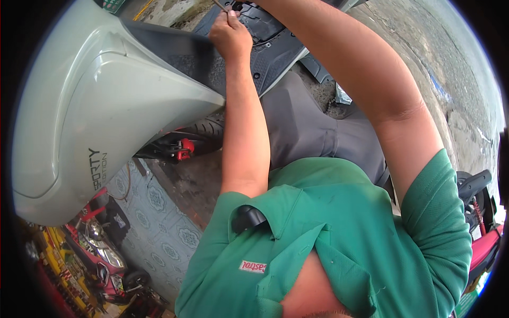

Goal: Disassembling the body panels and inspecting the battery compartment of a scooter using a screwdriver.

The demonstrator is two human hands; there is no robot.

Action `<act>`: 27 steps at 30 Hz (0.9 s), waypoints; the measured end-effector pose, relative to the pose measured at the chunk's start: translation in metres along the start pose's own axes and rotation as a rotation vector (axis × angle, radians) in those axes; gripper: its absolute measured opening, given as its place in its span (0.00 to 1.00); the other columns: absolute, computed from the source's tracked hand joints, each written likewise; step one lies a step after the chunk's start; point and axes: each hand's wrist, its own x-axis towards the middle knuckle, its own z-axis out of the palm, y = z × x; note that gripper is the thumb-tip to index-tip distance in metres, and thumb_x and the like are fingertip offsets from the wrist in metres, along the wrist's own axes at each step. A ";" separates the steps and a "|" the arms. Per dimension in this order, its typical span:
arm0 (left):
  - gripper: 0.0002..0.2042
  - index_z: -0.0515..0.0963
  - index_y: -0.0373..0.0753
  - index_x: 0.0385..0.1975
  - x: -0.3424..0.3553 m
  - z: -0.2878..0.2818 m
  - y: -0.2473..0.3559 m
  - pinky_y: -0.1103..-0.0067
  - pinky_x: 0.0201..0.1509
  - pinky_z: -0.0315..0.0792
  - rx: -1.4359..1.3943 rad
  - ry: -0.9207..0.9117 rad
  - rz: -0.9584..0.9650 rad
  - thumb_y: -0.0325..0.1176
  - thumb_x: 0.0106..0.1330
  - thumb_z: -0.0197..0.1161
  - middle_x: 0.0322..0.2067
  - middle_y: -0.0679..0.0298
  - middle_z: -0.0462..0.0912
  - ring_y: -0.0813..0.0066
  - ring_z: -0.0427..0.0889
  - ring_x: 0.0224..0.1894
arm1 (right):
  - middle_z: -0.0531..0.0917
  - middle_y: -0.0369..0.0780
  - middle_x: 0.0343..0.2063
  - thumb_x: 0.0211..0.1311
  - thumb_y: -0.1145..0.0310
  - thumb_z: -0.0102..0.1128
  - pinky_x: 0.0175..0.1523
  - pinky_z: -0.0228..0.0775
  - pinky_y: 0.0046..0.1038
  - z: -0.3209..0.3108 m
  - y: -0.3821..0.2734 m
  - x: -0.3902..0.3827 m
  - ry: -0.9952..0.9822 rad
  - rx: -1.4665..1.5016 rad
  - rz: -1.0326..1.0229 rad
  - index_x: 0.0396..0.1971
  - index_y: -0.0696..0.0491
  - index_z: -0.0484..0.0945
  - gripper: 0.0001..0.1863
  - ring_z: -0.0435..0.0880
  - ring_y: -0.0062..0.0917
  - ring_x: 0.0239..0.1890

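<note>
At the top edge, my left hand (231,34) is closed with thumb and fingers pinched on a thin metal rod (220,5). The rod's upper end runs out of the picture. Just beneath this hand lies the dark grey plastic footboard (273,58) of a scooter. My right forearm (318,26) reaches across from the right toward the same spot, but its hand is cut off by the upper edge. On the left stands the scooter's large pale grey front panel (106,116).
Under the panel show a tyre (208,129) and a red brake caliper (184,149). A red-pink motorbike (108,259) stands at lower left beside patterned floor tiles (159,212). Rough concrete ground (408,47) stretches along the right. A silver packet (343,95) lies beyond my knee.
</note>
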 end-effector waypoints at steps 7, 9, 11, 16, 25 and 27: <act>0.14 0.85 0.31 0.25 0.009 0.009 -0.009 0.67 0.42 0.80 -0.030 0.121 -0.109 0.36 0.67 0.68 0.25 0.56 0.89 0.60 0.89 0.32 | 0.86 0.43 0.26 0.64 0.47 0.69 0.44 0.80 0.33 -0.016 0.019 -0.037 0.145 -0.769 -0.109 0.39 0.62 0.84 0.28 0.86 0.28 0.32; 0.14 0.85 0.32 0.27 0.011 0.013 -0.015 0.68 0.42 0.80 0.036 0.107 -0.109 0.37 0.68 0.68 0.26 0.56 0.89 0.60 0.90 0.33 | 0.86 0.43 0.27 0.60 0.55 0.73 0.43 0.80 0.33 0.001 0.017 -0.028 0.313 -0.740 0.363 0.39 0.62 0.84 0.22 0.85 0.28 0.32; 0.14 0.85 0.31 0.26 0.007 0.020 -0.020 0.69 0.41 0.80 0.000 0.079 -0.054 0.37 0.67 0.68 0.26 0.56 0.89 0.61 0.90 0.32 | 0.85 0.43 0.27 0.58 0.60 0.75 0.42 0.80 0.33 -0.001 0.021 -0.029 0.395 -0.706 0.601 0.38 0.63 0.84 0.20 0.85 0.28 0.32; 0.14 0.84 0.31 0.26 0.002 0.027 -0.038 0.70 0.41 0.80 0.066 -0.029 0.096 0.38 0.64 0.71 0.27 0.56 0.89 0.63 0.90 0.33 | 0.87 0.45 0.28 0.61 0.65 0.73 0.44 0.80 0.34 -0.016 0.048 -0.029 0.196 -0.368 0.362 0.38 0.63 0.85 0.16 0.86 0.29 0.35; 0.10 0.85 0.35 0.35 -0.004 0.021 -0.032 0.65 0.46 0.80 0.058 0.022 -0.051 0.36 0.65 0.67 0.32 0.54 0.89 0.53 0.89 0.39 | 0.89 0.49 0.33 0.61 0.65 0.72 0.44 0.81 0.33 -0.009 0.050 -0.052 0.372 -0.493 0.201 0.41 0.63 0.85 0.16 0.89 0.31 0.39; 0.11 0.84 0.33 0.32 -0.002 0.030 -0.038 0.64 0.44 0.80 0.092 0.032 0.080 0.36 0.64 0.68 0.30 0.53 0.89 0.52 0.89 0.36 | 0.89 0.49 0.33 0.60 0.65 0.73 0.44 0.81 0.33 -0.003 0.051 -0.050 0.401 -0.573 0.244 0.41 0.63 0.85 0.17 0.89 0.31 0.39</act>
